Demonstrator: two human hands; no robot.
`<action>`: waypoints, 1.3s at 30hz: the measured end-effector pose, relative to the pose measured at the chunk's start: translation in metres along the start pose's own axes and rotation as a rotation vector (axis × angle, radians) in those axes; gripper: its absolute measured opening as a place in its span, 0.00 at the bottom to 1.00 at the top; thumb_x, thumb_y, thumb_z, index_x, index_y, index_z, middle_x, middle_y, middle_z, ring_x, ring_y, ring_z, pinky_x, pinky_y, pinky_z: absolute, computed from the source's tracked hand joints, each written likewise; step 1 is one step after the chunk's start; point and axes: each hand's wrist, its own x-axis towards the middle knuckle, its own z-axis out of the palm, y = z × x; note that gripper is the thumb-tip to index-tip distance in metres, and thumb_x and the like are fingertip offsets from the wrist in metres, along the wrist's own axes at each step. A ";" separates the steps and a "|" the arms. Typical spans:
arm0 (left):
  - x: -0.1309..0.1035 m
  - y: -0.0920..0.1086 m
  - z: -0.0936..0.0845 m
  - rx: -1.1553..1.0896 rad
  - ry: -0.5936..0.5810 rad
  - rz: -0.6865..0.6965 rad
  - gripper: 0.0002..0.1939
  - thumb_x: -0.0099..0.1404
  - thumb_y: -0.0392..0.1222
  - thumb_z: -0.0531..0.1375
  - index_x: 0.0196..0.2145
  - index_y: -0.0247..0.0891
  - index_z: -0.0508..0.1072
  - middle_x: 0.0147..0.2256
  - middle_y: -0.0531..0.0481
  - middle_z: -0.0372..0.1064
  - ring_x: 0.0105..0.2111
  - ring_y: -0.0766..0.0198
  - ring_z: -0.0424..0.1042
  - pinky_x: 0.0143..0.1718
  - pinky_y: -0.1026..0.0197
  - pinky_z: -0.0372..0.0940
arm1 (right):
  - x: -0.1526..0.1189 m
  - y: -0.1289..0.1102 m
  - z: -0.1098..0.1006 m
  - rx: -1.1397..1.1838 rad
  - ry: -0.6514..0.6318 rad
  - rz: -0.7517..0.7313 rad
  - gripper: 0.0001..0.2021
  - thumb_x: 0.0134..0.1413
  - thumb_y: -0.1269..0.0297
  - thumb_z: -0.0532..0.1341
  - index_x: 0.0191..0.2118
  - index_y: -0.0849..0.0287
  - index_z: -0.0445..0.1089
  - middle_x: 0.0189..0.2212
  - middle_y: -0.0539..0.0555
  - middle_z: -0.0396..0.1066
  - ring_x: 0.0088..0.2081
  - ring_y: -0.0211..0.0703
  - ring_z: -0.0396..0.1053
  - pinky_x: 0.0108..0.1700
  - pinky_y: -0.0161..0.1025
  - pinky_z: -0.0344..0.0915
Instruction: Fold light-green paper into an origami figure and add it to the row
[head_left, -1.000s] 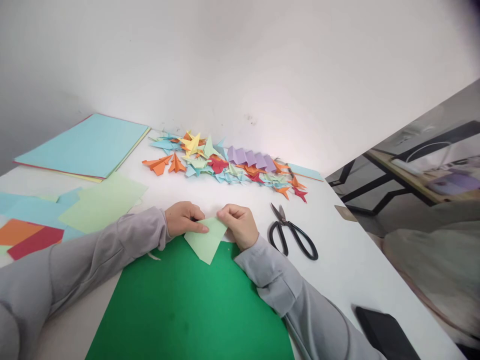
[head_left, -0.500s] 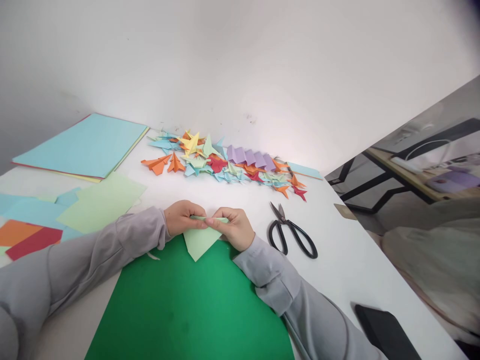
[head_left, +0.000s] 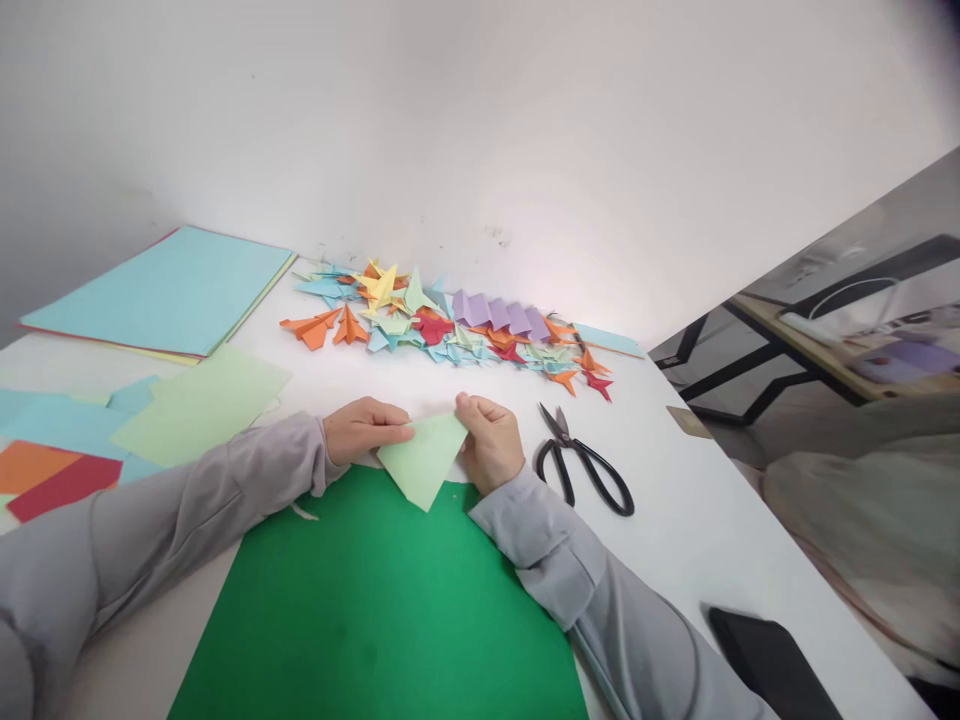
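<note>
A small piece of pale green paper (head_left: 424, 460) is held up between my two hands, over the far edge of a green sheet (head_left: 375, 600). My left hand (head_left: 365, 430) pinches its left corner, thumb on top. At its upper right corner, my right hand (head_left: 491, 440) grips it between thumb and curled fingers. The paper's lower end comes to a blunt point facing me. Fingers behind the paper are partly hidden.
Black-handled scissors (head_left: 577, 455) lie partly spread right of my hands. Folded paper figures (head_left: 450, 325) line the wall. Large blue sheets (head_left: 172, 290) and cut coloured pieces (head_left: 202, 405) lie left; a black phone-like object (head_left: 772, 655) sits near right.
My hands have moved apart, the right one up and rightward to the paper's corner. The paper has shifted right and turned, showing more of its flat face; its folded-over top edge no longer shows.
</note>
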 end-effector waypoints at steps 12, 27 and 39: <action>0.009 -0.001 -0.005 -0.219 0.455 -0.021 0.17 0.44 0.40 0.63 0.28 0.38 0.57 0.16 0.60 0.64 0.16 0.70 0.64 0.19 0.68 0.59 | -0.016 -0.007 0.002 -0.590 -0.027 -0.568 0.24 0.45 0.58 0.60 0.50 0.49 0.57 0.49 0.56 0.54 0.47 0.46 0.59 0.42 0.45 0.64; 0.005 0.007 -0.003 -0.156 0.482 -0.001 0.10 0.46 0.40 0.63 0.26 0.33 0.69 0.19 0.55 0.67 0.17 0.72 0.64 0.19 0.68 0.60 | -0.017 -0.001 0.004 -0.831 -0.105 -0.522 0.26 0.51 0.65 0.56 0.57 0.53 0.52 0.33 0.52 0.69 0.29 0.39 0.67 0.34 0.38 0.67; -0.001 0.007 0.007 -0.162 0.375 0.103 0.14 0.46 0.40 0.65 0.30 0.32 0.69 0.20 0.53 0.67 0.21 0.69 0.67 0.25 0.65 0.65 | -0.016 -0.005 0.007 -0.715 -0.181 -0.529 0.08 0.48 0.63 0.60 0.36 0.54 0.72 0.32 0.53 0.71 0.28 0.37 0.67 0.32 0.36 0.67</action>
